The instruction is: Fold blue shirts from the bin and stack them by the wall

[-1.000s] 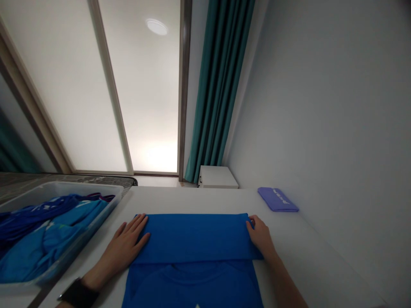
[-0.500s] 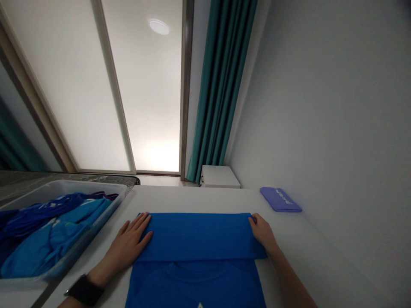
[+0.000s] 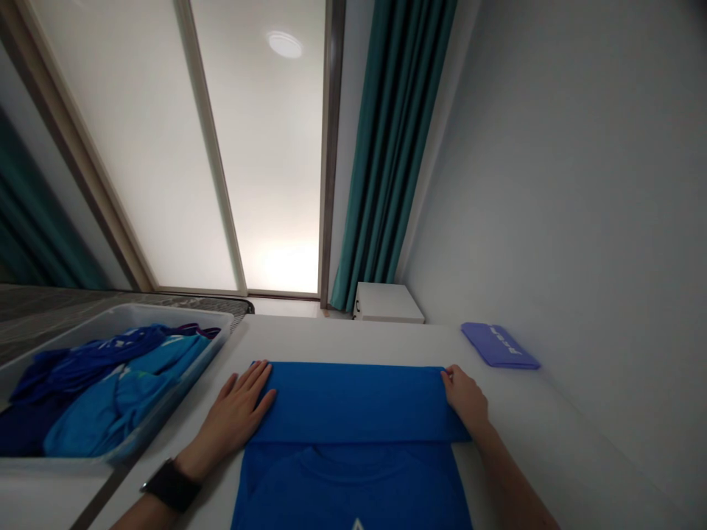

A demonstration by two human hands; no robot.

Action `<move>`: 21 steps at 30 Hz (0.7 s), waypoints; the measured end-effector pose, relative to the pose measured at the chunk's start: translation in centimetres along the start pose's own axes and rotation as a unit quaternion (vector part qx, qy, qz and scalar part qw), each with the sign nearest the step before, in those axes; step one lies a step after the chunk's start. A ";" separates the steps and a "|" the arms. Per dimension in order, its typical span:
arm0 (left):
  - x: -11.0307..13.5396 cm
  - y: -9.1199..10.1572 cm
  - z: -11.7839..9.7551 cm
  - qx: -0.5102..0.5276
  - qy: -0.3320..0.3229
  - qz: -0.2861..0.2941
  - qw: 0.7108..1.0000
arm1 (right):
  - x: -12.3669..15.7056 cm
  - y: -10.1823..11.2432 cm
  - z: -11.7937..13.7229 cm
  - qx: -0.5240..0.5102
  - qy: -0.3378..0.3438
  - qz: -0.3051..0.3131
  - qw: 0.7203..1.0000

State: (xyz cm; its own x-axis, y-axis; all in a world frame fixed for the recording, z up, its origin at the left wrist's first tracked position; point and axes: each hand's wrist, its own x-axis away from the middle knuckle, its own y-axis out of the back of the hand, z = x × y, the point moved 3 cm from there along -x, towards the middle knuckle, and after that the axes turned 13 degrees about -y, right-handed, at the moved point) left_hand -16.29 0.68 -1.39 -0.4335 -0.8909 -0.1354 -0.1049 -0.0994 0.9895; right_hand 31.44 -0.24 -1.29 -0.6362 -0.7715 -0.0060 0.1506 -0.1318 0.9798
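Note:
A bright blue T-shirt (image 3: pixel 353 442) lies on the white table (image 3: pixel 342 338) in front of me, its far part folded back over itself into a flat band. My left hand (image 3: pixel 235 419) rests flat with fingers stretched out at the left end of that band; a dark watch sits on the wrist. My right hand (image 3: pixel 467 401) lies at the right end of the band, fingers curled against the cloth's far corner; whether it pinches the cloth I cannot make out.
A clear plastic bin (image 3: pixel 182 383) with several blue garments stands at the left. A folded purple cloth (image 3: pixel 500 346) lies at the table's far right by the wall. A small white cabinet (image 3: pixel 389 302) and teal curtain (image 3: pixel 387 147) are beyond.
The view has swung slightly left, so everything sits further right in the picture. Both hands stay at the ends of the folded band; the shirt lies as before.

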 end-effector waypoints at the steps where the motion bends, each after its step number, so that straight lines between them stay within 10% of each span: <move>1: 0.0 0.1 0.0 -0.001 0.002 0.004 1.000 | 0.1 0.1 0.0 0.002 -0.007 0.003 1.000; 8: -0.1 1.6 -1.6 -0.035 -0.048 -0.051 0.997 | 2.3 2.0 2.3 -0.006 0.148 -0.104 0.983; 15: -2.5 1.5 -9.3 0.027 -0.255 -0.062 0.965 | 10.3 0.9 10.2 -0.003 0.325 0.045 0.945; 21: -2.8 0.2 -6.7 0.037 -0.197 -0.013 0.980 | 9.6 -0.9 8.9 0.059 0.277 0.100 0.954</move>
State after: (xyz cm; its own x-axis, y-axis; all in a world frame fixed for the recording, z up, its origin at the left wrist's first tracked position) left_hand -9.12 0.15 -0.49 -0.7395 -0.6474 -0.1847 -0.1796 -0.0747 0.9809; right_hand 18.43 -1.98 -0.41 -0.1006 -0.9888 0.1106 0.1192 0.0984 0.9880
